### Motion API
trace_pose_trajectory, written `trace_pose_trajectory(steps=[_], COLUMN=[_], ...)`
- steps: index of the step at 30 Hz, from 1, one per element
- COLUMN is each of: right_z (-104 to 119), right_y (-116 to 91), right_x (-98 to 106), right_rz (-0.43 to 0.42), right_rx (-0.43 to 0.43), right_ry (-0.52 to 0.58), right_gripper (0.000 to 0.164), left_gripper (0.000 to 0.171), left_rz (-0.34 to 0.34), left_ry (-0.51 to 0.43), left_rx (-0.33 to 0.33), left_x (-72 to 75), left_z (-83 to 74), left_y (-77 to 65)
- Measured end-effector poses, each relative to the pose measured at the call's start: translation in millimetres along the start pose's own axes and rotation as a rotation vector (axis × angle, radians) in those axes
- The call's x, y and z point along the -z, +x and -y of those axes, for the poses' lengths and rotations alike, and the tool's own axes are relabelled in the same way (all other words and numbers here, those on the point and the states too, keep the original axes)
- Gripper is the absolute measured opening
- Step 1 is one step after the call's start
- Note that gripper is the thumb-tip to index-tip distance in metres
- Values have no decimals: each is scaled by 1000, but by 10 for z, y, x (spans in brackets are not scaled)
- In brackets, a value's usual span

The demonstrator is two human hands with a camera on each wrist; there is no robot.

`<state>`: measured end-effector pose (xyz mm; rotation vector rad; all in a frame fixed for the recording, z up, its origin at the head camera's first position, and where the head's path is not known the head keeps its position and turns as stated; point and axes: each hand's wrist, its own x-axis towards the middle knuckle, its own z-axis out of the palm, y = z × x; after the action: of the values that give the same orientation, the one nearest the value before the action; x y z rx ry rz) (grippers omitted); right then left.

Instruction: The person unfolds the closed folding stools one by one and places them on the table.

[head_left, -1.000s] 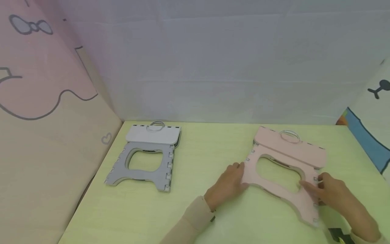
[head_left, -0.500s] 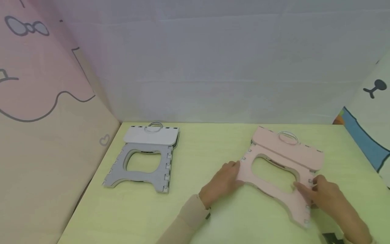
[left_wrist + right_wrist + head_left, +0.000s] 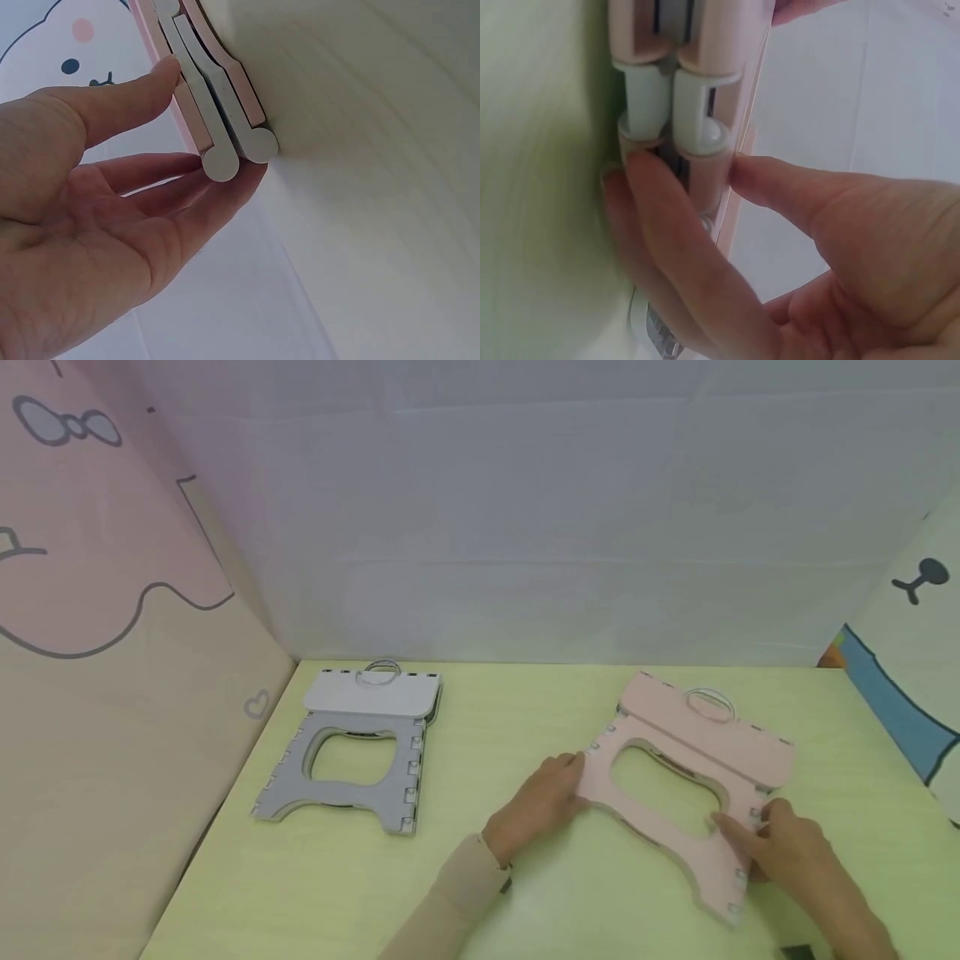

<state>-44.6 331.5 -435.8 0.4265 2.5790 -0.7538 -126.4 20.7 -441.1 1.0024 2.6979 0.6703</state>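
A pink folding step stool (image 3: 701,731) lies folded and turned at an angle on the right of the table, its wire-like handle at the far end. My left hand (image 3: 536,806) holds its near left corner; in the left wrist view the thumb presses one pink face and the fingers reach round by the round white feet (image 3: 221,163). At the right edge, my right hand (image 3: 795,856) pinches the stool, thumb on the upper face beside the opening. The right wrist view shows fingers curled at the white hinges (image 3: 646,101).
A second folding stool (image 3: 345,792), grey with a white top panel, lies folded at the left of the pale yellow table (image 3: 495,718). A light cloth wall (image 3: 525,527) stands behind, with printed panels (image 3: 97,760) at both sides.
The pink stool's near end has swung left with both hands following, the right hand moving most. Its handle end has stayed nearly in place. The grey stool has not moved on the table.
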Motion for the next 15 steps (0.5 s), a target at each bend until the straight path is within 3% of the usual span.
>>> trace_pose_trajectory(steps=[15], right_z=[68], right_y=[-101], right_x=[-106], right_rz=[-18], right_rx=[-4], right_ry=[35], right_gripper=[93], left_gripper=[62], left_rz=[69], left_ry=[11], left_rx=[-12], left_x=[65], left_z=[127], left_y=[41])
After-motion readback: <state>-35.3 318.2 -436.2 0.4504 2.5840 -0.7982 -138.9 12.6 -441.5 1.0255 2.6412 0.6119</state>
